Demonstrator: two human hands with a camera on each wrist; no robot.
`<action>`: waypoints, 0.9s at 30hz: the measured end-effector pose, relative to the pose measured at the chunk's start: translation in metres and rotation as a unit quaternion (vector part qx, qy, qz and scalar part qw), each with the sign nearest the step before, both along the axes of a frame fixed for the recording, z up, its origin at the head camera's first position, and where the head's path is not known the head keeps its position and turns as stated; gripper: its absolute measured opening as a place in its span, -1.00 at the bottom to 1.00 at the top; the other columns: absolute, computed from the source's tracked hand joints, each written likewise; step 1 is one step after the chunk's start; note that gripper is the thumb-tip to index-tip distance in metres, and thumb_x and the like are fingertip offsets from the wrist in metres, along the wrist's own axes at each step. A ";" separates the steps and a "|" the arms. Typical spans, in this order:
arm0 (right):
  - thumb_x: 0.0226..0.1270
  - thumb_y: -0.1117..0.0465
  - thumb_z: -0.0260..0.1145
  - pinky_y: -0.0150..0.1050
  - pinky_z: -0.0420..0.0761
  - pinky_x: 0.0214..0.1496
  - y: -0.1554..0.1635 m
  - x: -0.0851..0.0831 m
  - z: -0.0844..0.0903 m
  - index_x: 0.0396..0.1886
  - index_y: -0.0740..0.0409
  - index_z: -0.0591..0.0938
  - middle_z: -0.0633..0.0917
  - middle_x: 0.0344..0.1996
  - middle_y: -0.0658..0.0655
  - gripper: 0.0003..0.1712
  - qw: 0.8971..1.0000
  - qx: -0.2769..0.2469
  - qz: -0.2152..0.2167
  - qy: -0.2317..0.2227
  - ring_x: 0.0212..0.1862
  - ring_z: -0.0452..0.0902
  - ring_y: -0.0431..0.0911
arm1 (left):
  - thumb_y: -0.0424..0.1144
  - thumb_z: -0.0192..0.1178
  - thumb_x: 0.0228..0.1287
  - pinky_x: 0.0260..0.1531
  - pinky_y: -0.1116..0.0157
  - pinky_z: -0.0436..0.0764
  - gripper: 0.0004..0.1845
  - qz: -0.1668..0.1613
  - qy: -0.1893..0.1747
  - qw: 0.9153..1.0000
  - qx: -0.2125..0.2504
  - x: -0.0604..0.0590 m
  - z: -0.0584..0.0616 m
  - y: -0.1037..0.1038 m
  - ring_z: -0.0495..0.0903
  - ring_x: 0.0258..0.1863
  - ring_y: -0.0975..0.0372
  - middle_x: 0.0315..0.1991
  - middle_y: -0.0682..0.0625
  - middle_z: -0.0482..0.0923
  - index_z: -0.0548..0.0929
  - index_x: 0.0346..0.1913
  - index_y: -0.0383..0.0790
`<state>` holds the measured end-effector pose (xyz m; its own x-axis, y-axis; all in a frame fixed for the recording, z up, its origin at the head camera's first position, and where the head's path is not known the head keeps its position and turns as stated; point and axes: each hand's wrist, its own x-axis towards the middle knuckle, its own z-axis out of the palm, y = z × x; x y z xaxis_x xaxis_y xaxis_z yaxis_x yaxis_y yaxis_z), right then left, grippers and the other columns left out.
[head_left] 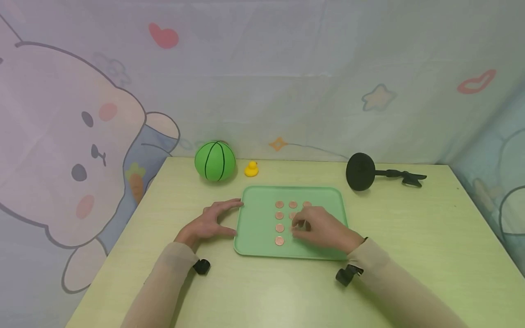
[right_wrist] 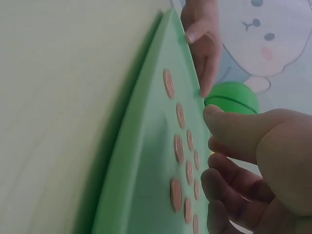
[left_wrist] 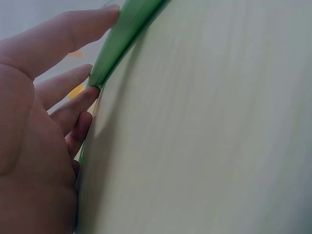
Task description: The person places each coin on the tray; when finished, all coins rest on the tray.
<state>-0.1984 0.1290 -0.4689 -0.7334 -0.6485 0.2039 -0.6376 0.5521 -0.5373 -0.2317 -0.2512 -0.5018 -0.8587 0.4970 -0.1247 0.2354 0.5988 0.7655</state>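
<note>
Both hands lie palm-down at the tray (head_left: pixel 258 228). The left hand (head_left: pixel 209 222), fingers spread, touches its left rim. The right hand (head_left: pixel 321 228) curls over the coins (head_left: pixel 280 228); whether it pinches one, nobody can tell.

Both forearms are reaching in from the near edge, sleeves on. The left hand (head_left: pixel 209 223) is lying spread out, fingers straight and pointing right. The right hand (head_left: pixel 321 228) is hovering palm down, fingers curling under loosely.
</note>
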 end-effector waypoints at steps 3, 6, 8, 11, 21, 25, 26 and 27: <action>0.32 0.24 0.50 -0.29 0.64 -0.19 0.016 -0.001 -0.001 -0.25 0.05 0.80 0.70 -0.37 -0.16 -0.96 1.000 -0.004 -0.019 -0.007 -0.40 0.56 -0.31 | -0.08 0.62 0.07 0.50 -0.25 -0.20 -0.07 -0.001 0.002 1.000 -0.001 0.000 -0.001 0.000 0.08 0.57 0.03 0.64 0.13 0.18 0.44 0.54 0.23; 0.34 0.19 0.53 -0.28 0.64 -0.20 0.032 0.000 -0.001 -0.16 0.08 0.81 0.70 -0.33 -0.12 -0.87 0.999 -0.002 -0.045 -0.024 -0.36 0.58 -0.29 | -0.07 0.62 0.08 0.50 -0.26 -0.19 -0.07 -0.001 0.002 1.000 -0.003 -0.001 -0.001 -0.001 0.07 0.58 0.02 0.64 0.14 0.17 0.43 0.54 0.24; 0.34 0.16 0.53 -0.28 0.64 -0.21 0.042 0.001 0.001 -0.12 0.11 0.81 0.70 -0.30 -0.09 -0.82 0.998 0.000 -0.055 -0.033 -0.33 0.59 -0.28 | -0.07 0.62 0.07 0.49 -0.28 -0.18 -0.07 0.004 -0.007 1.000 -0.001 0.000 -0.001 -0.001 0.05 0.58 0.00 0.65 0.14 0.16 0.43 0.54 0.27; 0.33 0.16 0.54 -0.27 0.63 -0.22 0.056 0.002 0.000 -0.09 0.13 0.80 0.71 -0.28 -0.06 -0.78 0.997 0.005 -0.068 -0.029 -0.31 0.60 -0.27 | -0.06 0.63 0.06 0.49 -0.30 -0.17 -0.06 0.008 -0.013 1.000 -0.001 0.000 -0.001 -0.001 0.03 0.58 -0.01 0.65 0.14 0.15 0.43 0.54 0.28; 0.29 0.21 0.56 -0.23 0.65 -0.21 0.087 0.002 -0.008 -0.05 0.16 0.78 0.73 -0.25 0.00 -0.73 0.996 0.003 -0.092 -0.012 -0.27 0.62 -0.22 | -0.06 0.62 0.07 0.49 -0.30 -0.18 -0.06 0.006 -0.016 1.000 0.003 0.002 0.000 0.001 0.02 0.59 -0.01 0.65 0.14 0.16 0.43 0.55 0.25; 0.30 0.22 0.57 -0.22 0.66 -0.21 0.095 0.002 -0.007 -0.03 0.16 0.77 0.72 -0.25 0.01 -0.72 0.995 -0.002 -0.101 -0.011 -0.27 0.63 -0.19 | -0.05 0.62 0.07 0.49 -0.30 -0.18 -0.07 0.000 -0.007 1.000 -0.005 0.001 0.001 0.002 0.04 0.59 -0.01 0.65 0.14 0.15 0.43 0.55 0.25; 0.30 0.23 0.56 -0.21 0.66 -0.21 0.096 0.003 -0.006 -0.03 0.17 0.77 0.72 -0.25 0.02 -0.72 0.995 -0.003 -0.103 -0.011 -0.27 0.63 -0.18 | -0.05 0.62 0.07 0.49 -0.30 -0.19 -0.07 0.001 -0.010 1.000 -0.003 0.001 0.001 0.002 0.03 0.59 -0.01 0.65 0.14 0.15 0.43 0.54 0.26; 0.30 0.23 0.56 -0.19 0.67 -0.21 0.098 0.003 -0.006 -0.04 0.17 0.77 0.72 -0.26 0.02 -0.73 0.995 -0.004 -0.104 -0.010 -0.27 0.63 -0.18 | -0.06 0.62 0.07 0.49 -0.30 -0.19 -0.07 0.003 -0.012 1.000 -0.001 0.000 0.002 0.002 0.03 0.59 -0.01 0.65 0.14 0.15 0.43 0.54 0.26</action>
